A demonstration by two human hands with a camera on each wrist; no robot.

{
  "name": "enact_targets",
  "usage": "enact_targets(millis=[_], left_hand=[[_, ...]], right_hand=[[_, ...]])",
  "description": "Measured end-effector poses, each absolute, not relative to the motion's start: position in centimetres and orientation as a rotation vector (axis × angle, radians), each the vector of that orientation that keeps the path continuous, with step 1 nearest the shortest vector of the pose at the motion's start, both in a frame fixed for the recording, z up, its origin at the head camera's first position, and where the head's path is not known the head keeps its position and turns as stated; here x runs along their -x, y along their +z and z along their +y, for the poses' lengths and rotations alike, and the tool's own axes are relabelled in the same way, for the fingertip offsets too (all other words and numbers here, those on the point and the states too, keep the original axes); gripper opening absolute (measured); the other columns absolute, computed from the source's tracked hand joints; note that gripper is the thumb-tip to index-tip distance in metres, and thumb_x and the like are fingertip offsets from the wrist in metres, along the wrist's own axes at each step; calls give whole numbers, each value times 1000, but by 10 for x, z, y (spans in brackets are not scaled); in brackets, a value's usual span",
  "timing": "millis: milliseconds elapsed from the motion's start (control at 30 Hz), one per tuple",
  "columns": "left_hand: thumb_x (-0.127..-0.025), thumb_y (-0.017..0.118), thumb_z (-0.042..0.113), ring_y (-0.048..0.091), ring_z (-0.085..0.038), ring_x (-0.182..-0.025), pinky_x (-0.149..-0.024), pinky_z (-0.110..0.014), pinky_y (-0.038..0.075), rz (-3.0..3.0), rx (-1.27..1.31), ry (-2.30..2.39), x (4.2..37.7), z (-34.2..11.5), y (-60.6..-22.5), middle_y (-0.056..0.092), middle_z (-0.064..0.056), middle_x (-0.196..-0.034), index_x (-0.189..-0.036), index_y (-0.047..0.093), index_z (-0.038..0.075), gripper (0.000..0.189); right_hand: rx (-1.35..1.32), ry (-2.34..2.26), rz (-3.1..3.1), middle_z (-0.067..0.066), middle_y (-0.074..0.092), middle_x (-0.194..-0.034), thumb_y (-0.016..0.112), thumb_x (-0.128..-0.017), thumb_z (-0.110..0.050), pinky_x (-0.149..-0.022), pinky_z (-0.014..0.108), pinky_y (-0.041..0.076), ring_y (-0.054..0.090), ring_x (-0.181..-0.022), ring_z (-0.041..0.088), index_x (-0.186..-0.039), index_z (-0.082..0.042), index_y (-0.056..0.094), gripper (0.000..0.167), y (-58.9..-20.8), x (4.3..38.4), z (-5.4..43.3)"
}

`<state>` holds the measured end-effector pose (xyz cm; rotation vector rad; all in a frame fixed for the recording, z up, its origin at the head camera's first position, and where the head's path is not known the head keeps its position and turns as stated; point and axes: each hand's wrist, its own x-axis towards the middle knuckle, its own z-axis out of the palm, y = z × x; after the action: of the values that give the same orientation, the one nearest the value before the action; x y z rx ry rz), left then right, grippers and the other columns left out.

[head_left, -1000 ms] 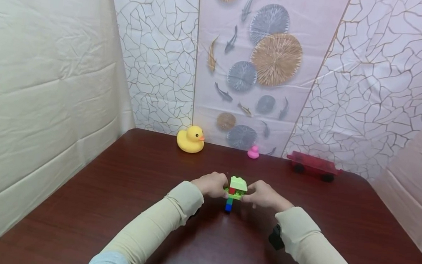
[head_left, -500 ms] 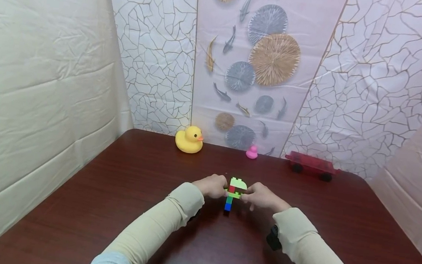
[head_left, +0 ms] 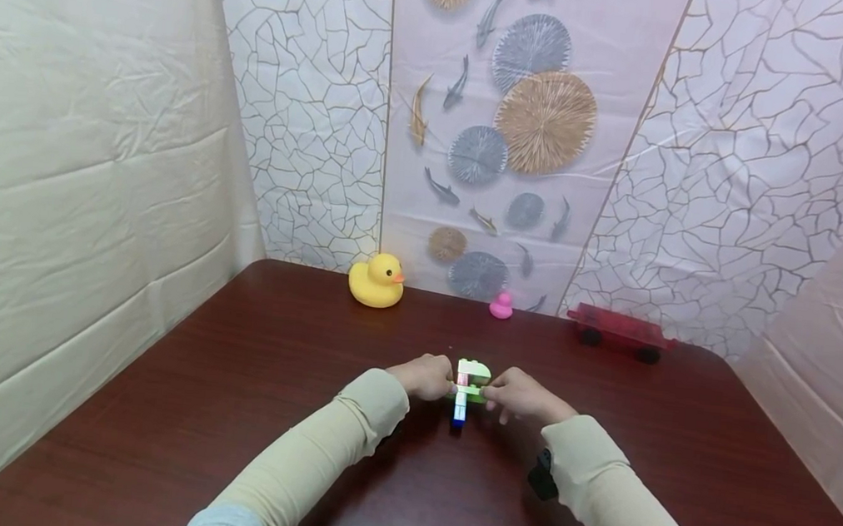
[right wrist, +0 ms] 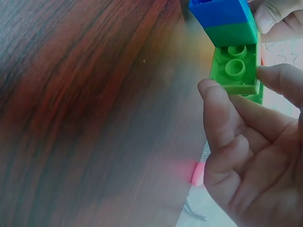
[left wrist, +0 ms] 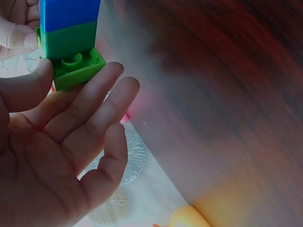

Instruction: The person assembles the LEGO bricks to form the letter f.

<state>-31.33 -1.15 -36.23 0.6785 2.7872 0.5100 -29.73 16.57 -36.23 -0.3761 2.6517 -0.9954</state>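
Note:
Both hands hold one build of toy building bricks [head_left: 462,390] between them at mid-table. It has a rounded light green brick on top, a red one under it, a wide light green one, then green and blue below. My left hand [head_left: 425,376] pinches the left end of the wide light green brick [left wrist: 79,71] between thumb and fingers. On the other end, my right hand [head_left: 520,394] pinches with its thumb and fingers. Both wrist views show the hollow underside of that brick, with the green brick [right wrist: 231,34] and blue brick [right wrist: 221,13] attached beneath.
Along the table's [head_left: 153,407] back edge sit a yellow toy duck [head_left: 376,282], a small pink duck [head_left: 501,306] and a red toy wagon [head_left: 620,330] with black wheels. A patterned cloth [head_left: 313,120] hangs behind, with a pale cloth [head_left: 93,142] at the left.
The brick build has turned a little, so its narrow front faces the head view more squarely and looks brighter. Both hands keep their grip. The head view has shifted slightly.

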Motion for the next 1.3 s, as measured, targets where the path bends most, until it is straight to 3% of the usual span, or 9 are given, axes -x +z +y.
enact_targets(millis=[533, 800, 1300], left_hand=[[-86, 56, 25, 40, -12, -46, -46, -23, 35, 2780, -584, 512, 315, -9, -366, 42, 0, -49, -60, 57, 9, 30], [-83, 59, 23, 47, -11, -53, -51, -24, 39, 2823, -632, 500, 313, -11, -369, 53, 2, -57, -69, 64, 11, 20], [-85, 57, 24, 40, -10, -44, -47, -22, 35, 2810, -635, 498, 314, -12, -372, 42, 2, -47, -58, 58, 9, 31]], right_hand=[[321, -995, 2652, 7, 58, -62, 51, -87, -10, -40, 21, 33, 42, -37, 11, -73, 2, 64, 22, -368, 296, 161], [311, -954, 2673, 6, 60, -63, 51, -87, -11, -44, 22, 38, 43, -38, 11, -72, 1, 65, 24, -372, 297, 160], [245, -931, 2696, 5, 57, -60, 53, -87, -14, -44, 22, 38, 41, -37, 11, -71, -1, 64, 23, -375, 297, 157]])
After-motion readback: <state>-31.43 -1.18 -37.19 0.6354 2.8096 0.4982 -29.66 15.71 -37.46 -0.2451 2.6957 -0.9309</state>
